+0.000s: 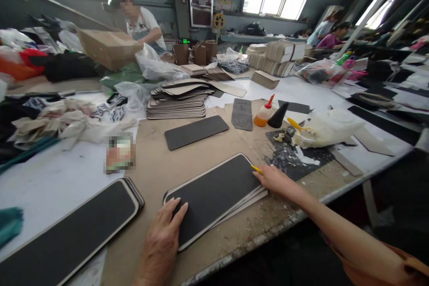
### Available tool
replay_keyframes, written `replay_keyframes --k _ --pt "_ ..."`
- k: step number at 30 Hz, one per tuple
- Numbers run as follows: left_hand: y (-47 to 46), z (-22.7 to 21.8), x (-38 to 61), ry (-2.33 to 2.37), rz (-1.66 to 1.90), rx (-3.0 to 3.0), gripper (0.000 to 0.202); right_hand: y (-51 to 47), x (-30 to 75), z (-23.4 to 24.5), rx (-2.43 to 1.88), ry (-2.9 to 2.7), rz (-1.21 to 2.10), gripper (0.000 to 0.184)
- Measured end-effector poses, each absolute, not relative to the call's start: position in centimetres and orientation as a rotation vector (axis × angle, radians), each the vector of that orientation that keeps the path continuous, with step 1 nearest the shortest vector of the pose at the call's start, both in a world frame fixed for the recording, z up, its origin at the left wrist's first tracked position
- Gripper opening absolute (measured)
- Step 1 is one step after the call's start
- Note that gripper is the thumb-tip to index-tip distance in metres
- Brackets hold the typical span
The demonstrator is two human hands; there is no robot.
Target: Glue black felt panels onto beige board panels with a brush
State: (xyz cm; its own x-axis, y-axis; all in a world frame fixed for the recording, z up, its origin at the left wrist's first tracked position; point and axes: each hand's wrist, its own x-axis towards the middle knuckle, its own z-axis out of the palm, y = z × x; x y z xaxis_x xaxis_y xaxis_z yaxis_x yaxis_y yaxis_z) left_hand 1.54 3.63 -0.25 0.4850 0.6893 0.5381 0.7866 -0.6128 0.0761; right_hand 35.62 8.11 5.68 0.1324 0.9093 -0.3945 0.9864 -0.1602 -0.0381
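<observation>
Black-faced panels with pale edges (pixel 214 192) lie stacked and slightly fanned on a tan board (pixel 147 161), seen from the head camera. The left hand (pixel 163 232) rests open on the stack's near end, fingers spread across the black face. The right hand (pixel 276 179) sits at the stack's right edge, fingers curled around a slim yellow stick (pixel 256 169) whose tip points at the top panel. Just beside that hand lies a glue-smeared black mat (pixel 295 158); another black panel stack (pixel 67 237) lies at lower left.
</observation>
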Motion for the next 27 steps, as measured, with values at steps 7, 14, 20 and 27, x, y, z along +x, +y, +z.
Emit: replay_keyframes --k 7,14,20,27 --pt "2.9 0.9 2.3 -1.390 -0.815 -2.602 0.030 8.4 35.7 5.4 2.149 1.836 -0.513 0.031" --pt "2.5 0.7 2.0 -1.438 -0.791 -2.641 0.050 7.8 35.4 7.4 2.180 1.757 -0.380 0.037" --pt "2.5 0.5 1.9 -1.432 -0.805 -2.637 0.052 8.1 31.0 9.3 2.264 1.887 -0.912 0.030" --pt "2.8 0.6 2.1 -1.349 -0.770 -2.620 0.050 11.1 27.4 7.4 1.862 1.243 -2.393 0.027"
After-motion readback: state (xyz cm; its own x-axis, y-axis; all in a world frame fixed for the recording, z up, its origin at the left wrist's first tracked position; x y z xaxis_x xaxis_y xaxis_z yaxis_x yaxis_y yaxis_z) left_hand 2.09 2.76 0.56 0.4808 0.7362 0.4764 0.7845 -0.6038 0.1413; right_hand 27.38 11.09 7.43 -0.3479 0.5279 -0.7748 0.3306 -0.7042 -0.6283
